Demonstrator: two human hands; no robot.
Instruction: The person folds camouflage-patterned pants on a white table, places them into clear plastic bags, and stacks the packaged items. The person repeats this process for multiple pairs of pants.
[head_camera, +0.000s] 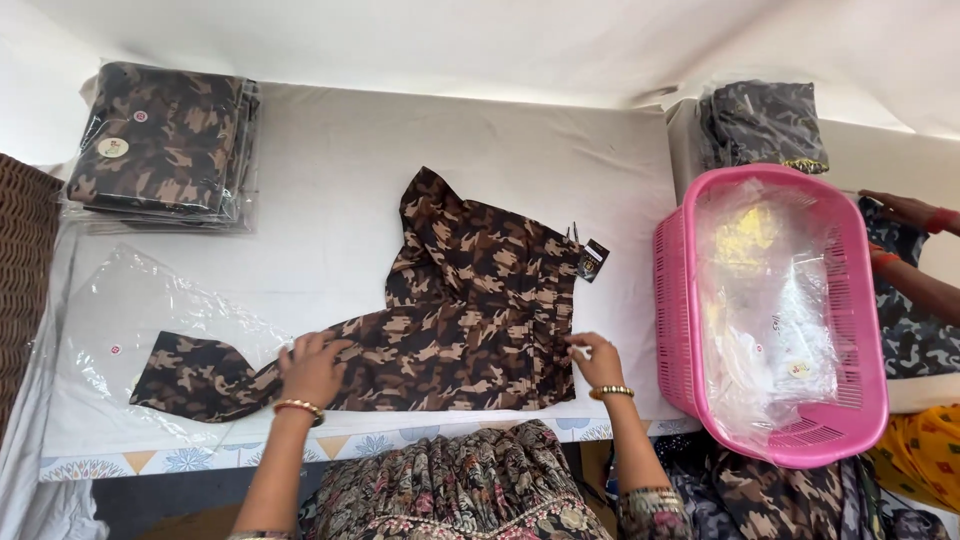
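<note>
Single view, from a camera worn on my head, looking steeply down and forward over the white-covered worktop (330, 170). My forearms enter from the near edge, with my left hand (312, 368) and right hand (598, 360) close below the lens. The near worktop edge runs along the bottom; the far edge meets a white cloth backdrop at the top. At right the view reaches a pink basket (672, 300) and another person's hand (905, 210). No second view overlaps it.

One camouflage shirt (470, 310) lies unfolded, one stack of bagged shirts (160, 145), one pink basket (680, 300).
</note>
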